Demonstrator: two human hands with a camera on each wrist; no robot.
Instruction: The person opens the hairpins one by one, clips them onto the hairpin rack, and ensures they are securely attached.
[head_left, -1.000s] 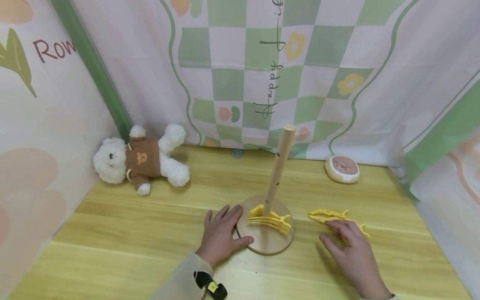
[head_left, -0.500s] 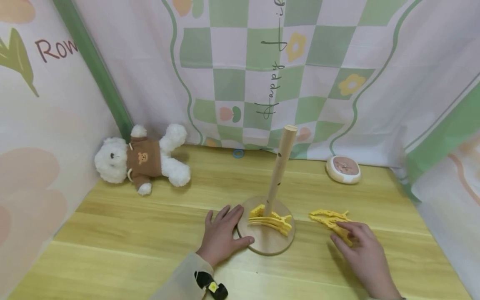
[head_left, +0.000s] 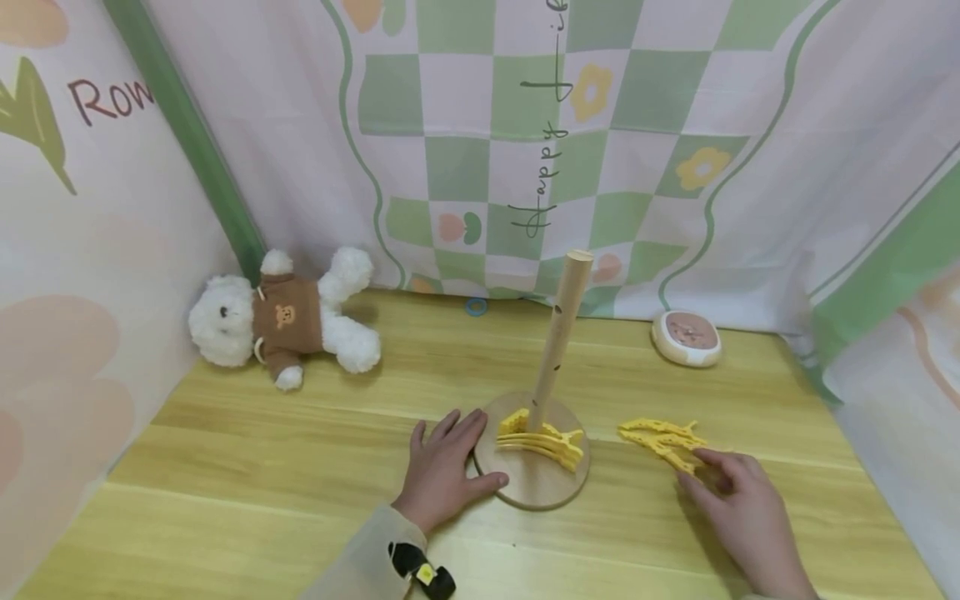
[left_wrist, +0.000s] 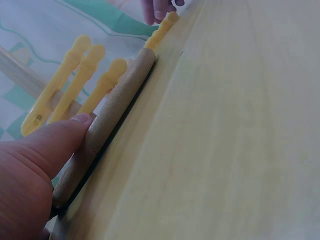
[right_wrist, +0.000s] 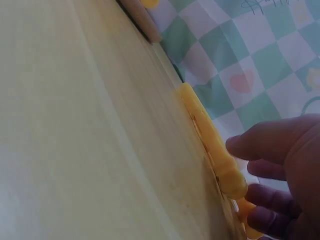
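Note:
A round wooden base carries an upright wooden post with small dark holes. Several curved yellow plastic pieces with forked ends lean around the foot of the post on the base. My left hand rests at the base's left side, fingers straight, its thumb lying over the rim. More yellow pieces lie on the table to the right. At their near right end is my right hand, thumb and index finger on either side of a piece's end; I see no firm grip.
A white plush toy in a brown shirt lies at the back left. At the back right sits a small white clock-like device. A blue ring lies by the printed curtain behind the table.
My right hand has shifted rightward and slightly down from over the loose yellow pieces to their near right end. The left hand, base and post have stayed in place.

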